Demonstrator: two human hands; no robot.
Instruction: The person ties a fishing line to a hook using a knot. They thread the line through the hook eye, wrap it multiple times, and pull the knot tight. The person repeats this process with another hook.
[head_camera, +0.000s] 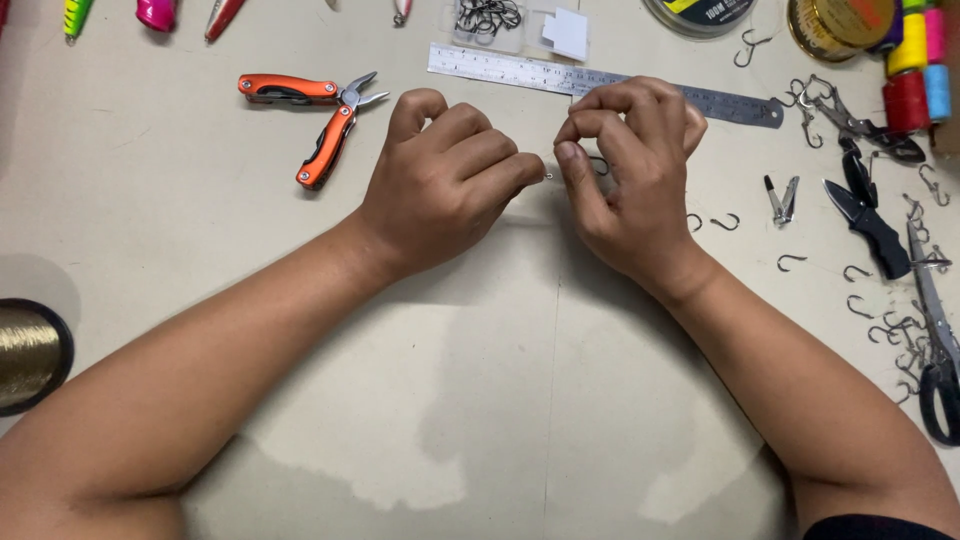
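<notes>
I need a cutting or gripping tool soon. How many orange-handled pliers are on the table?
1: the orange-handled pliers lie open on the table, left of the left hand and below the lures. Others could lie outside the frame.

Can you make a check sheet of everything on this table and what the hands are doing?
Surface: pale table, faint stain.
Job's things: small fishing hook pinched between both hands.
Clutter: orange multi-tool pliers, steel ruler, nail clipper, loose hooks, scissors, thread spools, box of hooks, lures.
Hands: left hand and right hand curled, fingertips nearly meeting.
Cables: nothing seen.
Surroundings: gold line spool at the left edge.
</notes>
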